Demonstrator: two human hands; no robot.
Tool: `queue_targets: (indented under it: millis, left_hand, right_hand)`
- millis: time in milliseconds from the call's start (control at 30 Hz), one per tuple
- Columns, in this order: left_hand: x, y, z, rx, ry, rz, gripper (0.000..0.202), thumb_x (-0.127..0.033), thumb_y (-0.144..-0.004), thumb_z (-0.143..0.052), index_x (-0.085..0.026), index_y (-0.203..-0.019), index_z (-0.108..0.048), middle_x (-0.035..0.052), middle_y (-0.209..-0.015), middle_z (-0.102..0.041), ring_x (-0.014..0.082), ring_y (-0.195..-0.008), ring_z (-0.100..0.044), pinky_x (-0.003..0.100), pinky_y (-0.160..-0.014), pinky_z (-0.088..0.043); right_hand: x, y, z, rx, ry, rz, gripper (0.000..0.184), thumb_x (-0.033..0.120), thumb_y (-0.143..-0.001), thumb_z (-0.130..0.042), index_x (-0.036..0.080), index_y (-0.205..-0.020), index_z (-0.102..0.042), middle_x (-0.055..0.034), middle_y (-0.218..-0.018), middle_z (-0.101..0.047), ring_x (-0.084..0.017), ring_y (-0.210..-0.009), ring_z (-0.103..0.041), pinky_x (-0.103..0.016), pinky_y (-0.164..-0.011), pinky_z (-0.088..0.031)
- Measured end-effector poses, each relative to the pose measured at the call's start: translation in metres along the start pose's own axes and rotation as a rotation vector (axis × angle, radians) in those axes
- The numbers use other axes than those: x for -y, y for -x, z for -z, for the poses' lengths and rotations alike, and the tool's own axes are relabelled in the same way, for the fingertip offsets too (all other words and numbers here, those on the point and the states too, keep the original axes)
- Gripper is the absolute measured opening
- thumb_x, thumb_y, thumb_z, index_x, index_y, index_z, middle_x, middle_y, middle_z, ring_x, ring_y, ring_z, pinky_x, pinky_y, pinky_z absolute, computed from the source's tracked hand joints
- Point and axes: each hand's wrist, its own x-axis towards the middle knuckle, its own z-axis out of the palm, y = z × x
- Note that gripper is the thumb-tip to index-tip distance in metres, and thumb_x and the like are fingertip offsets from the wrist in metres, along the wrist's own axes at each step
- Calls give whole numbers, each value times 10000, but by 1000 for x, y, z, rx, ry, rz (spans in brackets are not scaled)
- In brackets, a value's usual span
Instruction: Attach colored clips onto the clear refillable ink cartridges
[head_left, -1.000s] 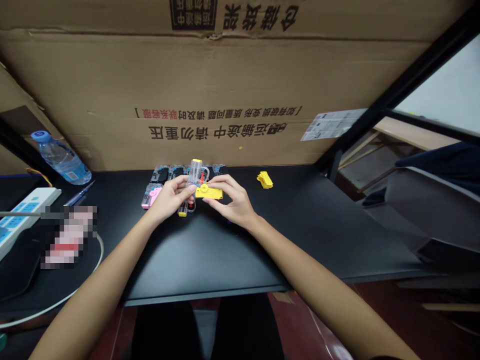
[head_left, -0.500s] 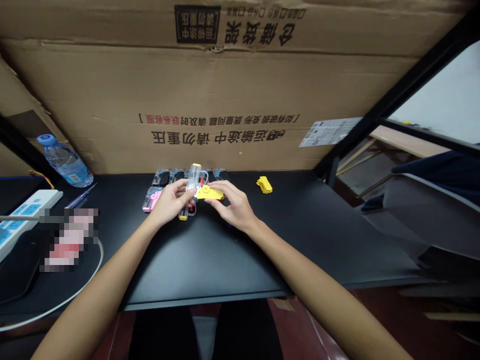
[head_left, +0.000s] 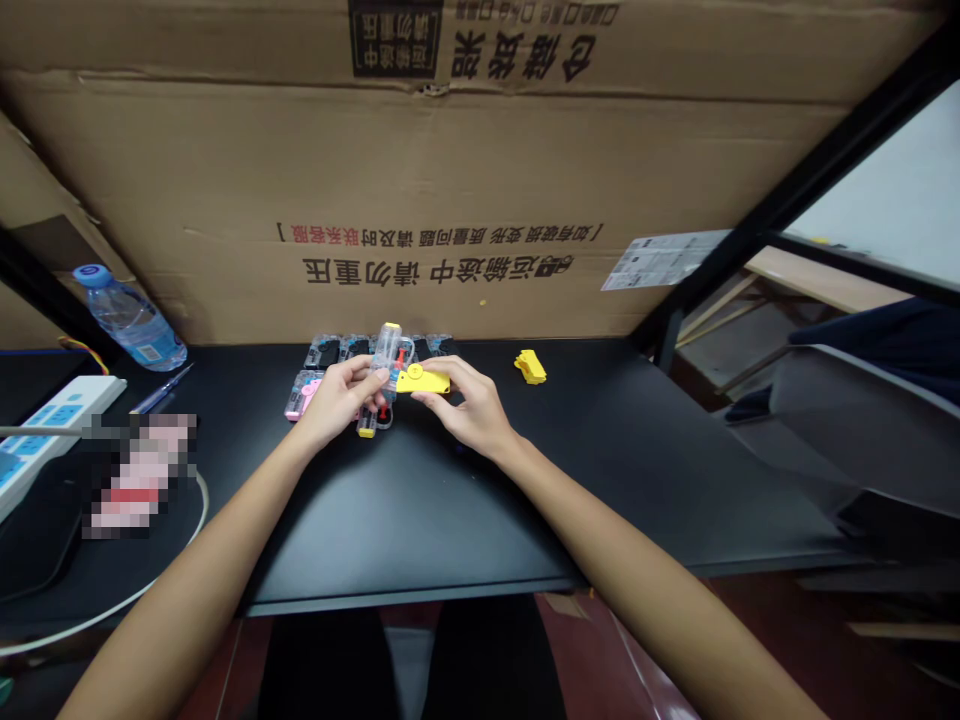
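Observation:
My left hand [head_left: 343, 400] is closed around a clear plastic toy water gun [head_left: 388, 345] with a yellow end and a red trigger. In my right hand [head_left: 472, 405], a flat yellow plastic piece [head_left: 426, 380] with a round disc is pinched between thumb and fingers. The piece sits right beside the gun's handle; whether they touch I cannot tell. Under my hands lies another clear toy gun [head_left: 367, 424] with a yellow end. A clear and pink one [head_left: 297, 396] is partly hidden by my left hand. Several more clear toys [head_left: 324, 350] line up behind.
Yellow plastic pieces [head_left: 530, 367] lie on the black table [head_left: 405, 540] to the right. A water bottle [head_left: 131, 320], a pen [head_left: 161, 390], a power strip [head_left: 52, 440] and a white cable [head_left: 112, 625] are at left. Cardboard [head_left: 450, 170] stands along the back edge.
The yellow piece has shifted slightly right, and a little more space shows between it and my left fingers. Both hands keep their holds. The view has moved slightly.

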Motion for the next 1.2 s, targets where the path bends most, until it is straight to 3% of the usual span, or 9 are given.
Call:
queue_targets:
  millis: [267, 533, 1200]
  left_hand:
    - [2, -1, 0, 57, -47, -43, 427, -570, -872, -782, -168, -1001, -721, 3, -715, -669, 118, -605, -612, 238, -595, -530]
    - [3, 0, 2, 96, -97, -48, 399, -554, -915, -743, -167, -1009, -711, 6, -707, -675, 121, -603, -616, 242, -612, -529]
    - [5, 1, -6, 19, -153, -87, 345, -505, -915, -717, -162, -954, -709, 10, -719, -668, 133, -611, -648, 238, -600, -543]
  right_hand:
    - [-5, 0, 1, 12, -16, 45, 271, 329, -993, -784, 244, -1239, -709, -112, -1214, -778, -270, -1089, -759, -431, -941, -631]
    - [-1, 1, -2, -1, -59, -2, 256, 329, -983, -792, 237, -1210, -717, -111, -1190, -781, -265, -1055, -759, -418, -907, -636]
    - [-1, 6, -13, -64, -65, -110, 255, 368, -968, -793, 240, -1180, -732, -93, -1146, -780, -250, -1000, -753, -399, -867, -639]
